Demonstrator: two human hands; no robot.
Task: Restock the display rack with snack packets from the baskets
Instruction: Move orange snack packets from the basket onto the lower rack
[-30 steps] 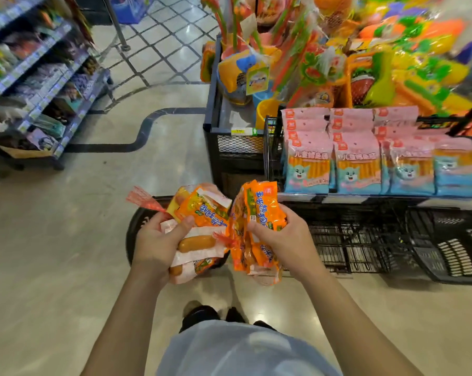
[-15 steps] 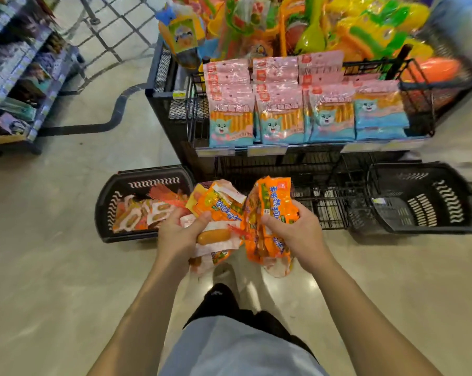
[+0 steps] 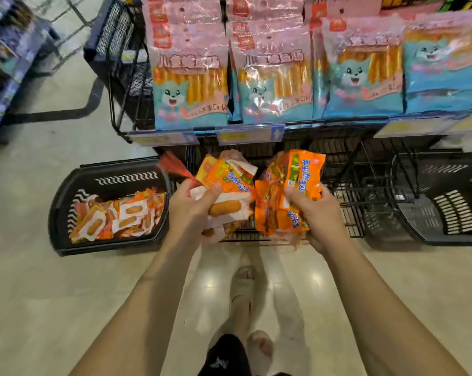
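Glossy plastic snack packets, black wire rack, matt plastic basket.

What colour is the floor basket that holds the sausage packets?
The basket is black, with pale zigzag slots; the head view shows it best.

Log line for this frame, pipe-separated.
left hand: grips white-and-orange sausage packets | right hand: grips orange snack packets | black plastic basket: holds more packets | black wire display rack: held packets not yet placed
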